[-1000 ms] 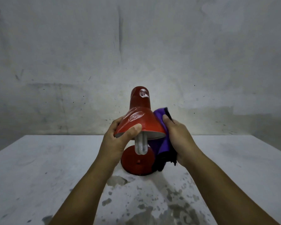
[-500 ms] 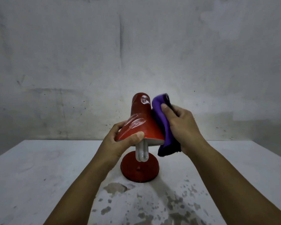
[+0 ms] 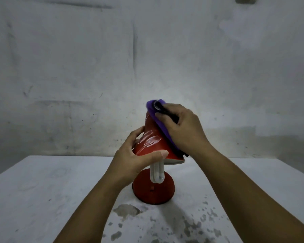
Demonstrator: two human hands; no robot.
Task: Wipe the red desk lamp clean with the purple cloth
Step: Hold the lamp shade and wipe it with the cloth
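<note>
Red desk lamp (image 3: pixel 152 146) standing on its round base near the middle of the grey bench (image 3: pixel 42 190), shade tilted toward the viewer, white bulb (image 3: pixel 157 172) projecting below the rim. Left hand (image 3: pixel 135 160) grasps the shade's left side, thumb across its near rim. Right hand (image 3: pixel 181 127), fingers curled, clutches the purple cloth (image 3: pixel 156 113) and presses it against the shade's top and right flank. Dark stains (image 3: pixel 128 209) mark the near bench surface; a scuffed grey wall (image 3: pixel 147 58) stands behind.

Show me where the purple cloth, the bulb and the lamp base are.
purple cloth (image 3: pixel 152 109), head view, folded top edge.
bulb (image 3: pixel 157 173), head view, white tubes under the shade.
lamp base (image 3: pixel 154 191), head view, red disc's top.
</note>
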